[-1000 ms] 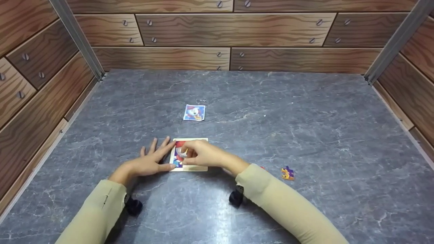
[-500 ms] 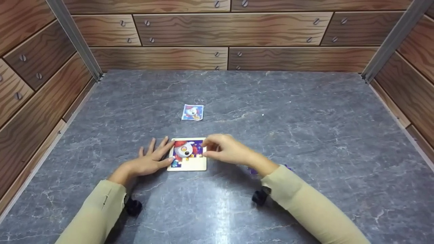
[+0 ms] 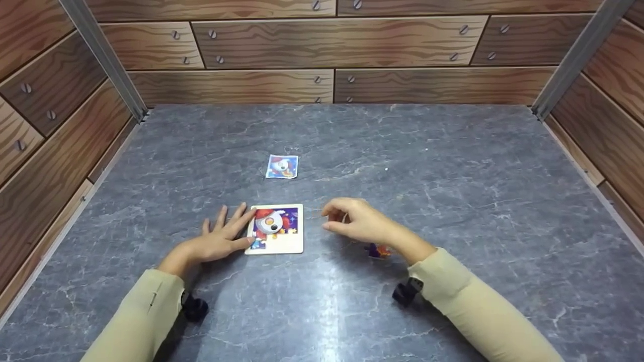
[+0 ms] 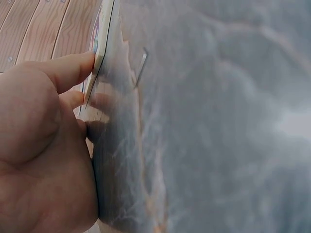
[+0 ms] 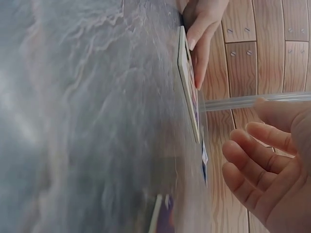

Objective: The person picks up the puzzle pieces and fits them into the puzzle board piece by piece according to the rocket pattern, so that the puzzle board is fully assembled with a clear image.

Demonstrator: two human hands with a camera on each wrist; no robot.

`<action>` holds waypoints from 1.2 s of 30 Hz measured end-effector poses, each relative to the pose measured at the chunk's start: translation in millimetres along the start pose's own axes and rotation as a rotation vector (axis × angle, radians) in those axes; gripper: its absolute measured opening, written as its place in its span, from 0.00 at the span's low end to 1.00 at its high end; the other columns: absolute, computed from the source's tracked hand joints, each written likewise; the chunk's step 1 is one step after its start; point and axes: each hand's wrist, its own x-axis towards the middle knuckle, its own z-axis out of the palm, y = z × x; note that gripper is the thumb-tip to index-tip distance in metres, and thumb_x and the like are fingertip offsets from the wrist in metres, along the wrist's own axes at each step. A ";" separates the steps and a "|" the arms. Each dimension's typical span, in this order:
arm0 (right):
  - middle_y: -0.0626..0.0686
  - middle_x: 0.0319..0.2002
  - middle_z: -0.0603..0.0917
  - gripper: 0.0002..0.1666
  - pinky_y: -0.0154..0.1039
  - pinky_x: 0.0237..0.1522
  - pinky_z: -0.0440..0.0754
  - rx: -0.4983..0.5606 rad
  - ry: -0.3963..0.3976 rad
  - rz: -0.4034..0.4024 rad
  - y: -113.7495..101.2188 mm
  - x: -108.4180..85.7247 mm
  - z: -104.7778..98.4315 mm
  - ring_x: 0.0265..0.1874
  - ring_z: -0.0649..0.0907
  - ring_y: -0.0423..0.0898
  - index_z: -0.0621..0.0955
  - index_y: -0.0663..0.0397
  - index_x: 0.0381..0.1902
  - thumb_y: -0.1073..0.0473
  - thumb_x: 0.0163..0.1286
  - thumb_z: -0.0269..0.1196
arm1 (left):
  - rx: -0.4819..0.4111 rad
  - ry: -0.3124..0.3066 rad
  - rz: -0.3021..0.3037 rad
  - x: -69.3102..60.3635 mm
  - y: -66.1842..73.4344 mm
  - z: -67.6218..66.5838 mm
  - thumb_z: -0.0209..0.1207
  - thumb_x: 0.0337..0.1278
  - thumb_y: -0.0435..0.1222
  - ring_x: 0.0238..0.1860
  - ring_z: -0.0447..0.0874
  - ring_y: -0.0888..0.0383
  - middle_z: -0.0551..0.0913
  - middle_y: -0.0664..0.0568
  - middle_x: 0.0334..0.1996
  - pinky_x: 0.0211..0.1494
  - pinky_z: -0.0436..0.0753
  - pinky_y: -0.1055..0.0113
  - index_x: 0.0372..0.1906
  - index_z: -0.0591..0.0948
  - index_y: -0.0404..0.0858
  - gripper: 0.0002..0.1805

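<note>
A square jigsaw puzzle board (image 3: 285, 245) lies on the grey marbled table. Several joined pieces showing a white-and-red cartoon figure (image 3: 271, 221) fill its upper part and lower left corner; its pale base shows at the lower right. My left hand (image 3: 216, 242) has its fingers spread, with index finger and thumb resting on the board's left side. To the right of the board, my right hand (image 3: 359, 221) hovers over the table, fingers loosely bent and holding nothing in the right wrist view. Below it lie purple and orange puzzle pieces (image 3: 378, 250), partly hidden by the wrist.
Behind the board lies a small picture card (image 3: 282, 166) with a similar cartoon. Wood-patterned walls (image 3: 261, 85) and metal corner posts (image 3: 103, 55) bound the table at the back and sides.
My right hand has moved right, off the board, uncovering the upper right pieces of the picture. My left hand stays at the board's left side.
</note>
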 end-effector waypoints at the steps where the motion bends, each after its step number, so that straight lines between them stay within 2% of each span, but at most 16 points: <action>1: 0.49 0.33 0.81 0.17 0.36 0.38 0.79 0.001 0.005 0.004 1.0 -2.7 -2.4 0.34 0.79 0.43 0.79 0.64 0.45 0.58 0.63 0.63 | -0.001 0.000 0.001 0.3 0.0 0.1 0.43 0.66 0.55 0.67 0.13 0.42 0.29 0.48 0.73 0.58 0.20 0.35 0.74 0.42 0.51 0.38; 10: 0.49 0.34 0.81 0.19 0.37 0.39 0.79 -0.025 0.043 0.027 17.3 -36.8 -25.9 0.34 0.79 0.44 0.79 0.63 0.46 0.55 0.64 0.62 | 0.013 0.006 -0.012 0.0 -0.2 1.0 0.42 0.64 0.59 0.67 0.13 0.42 0.29 0.48 0.73 0.58 0.19 0.36 0.74 0.41 0.51 0.41; 19: 0.47 0.34 0.82 0.18 0.37 0.38 0.79 -0.047 0.061 0.090 31.1 -67.7 -42.4 0.34 0.79 0.43 0.80 0.62 0.46 0.55 0.64 0.63 | 0.011 0.019 -0.004 -1.2 -0.1 2.1 0.46 0.61 0.60 0.68 0.14 0.42 0.30 0.47 0.73 0.59 0.19 0.37 0.74 0.41 0.50 0.44; 29: 0.46 0.33 0.81 0.16 0.36 0.37 0.80 -0.091 0.029 0.102 43.5 -86.3 -41.2 0.33 0.80 0.42 0.80 0.61 0.44 0.58 0.60 0.66 | 0.014 0.019 0.002 -1.4 0.2 2.6 0.46 0.61 0.59 0.68 0.14 0.42 0.30 0.47 0.73 0.59 0.19 0.37 0.74 0.41 0.50 0.44; 36: 0.49 0.32 0.80 0.17 0.37 0.37 0.79 -0.127 0.000 0.086 45.3 -90.0 -36.2 0.32 0.79 0.44 0.80 0.60 0.40 0.57 0.56 0.69 | 0.020 0.019 0.006 -2.0 -0.2 2.6 0.45 0.62 0.60 0.68 0.14 0.42 0.30 0.47 0.73 0.59 0.19 0.37 0.74 0.41 0.51 0.43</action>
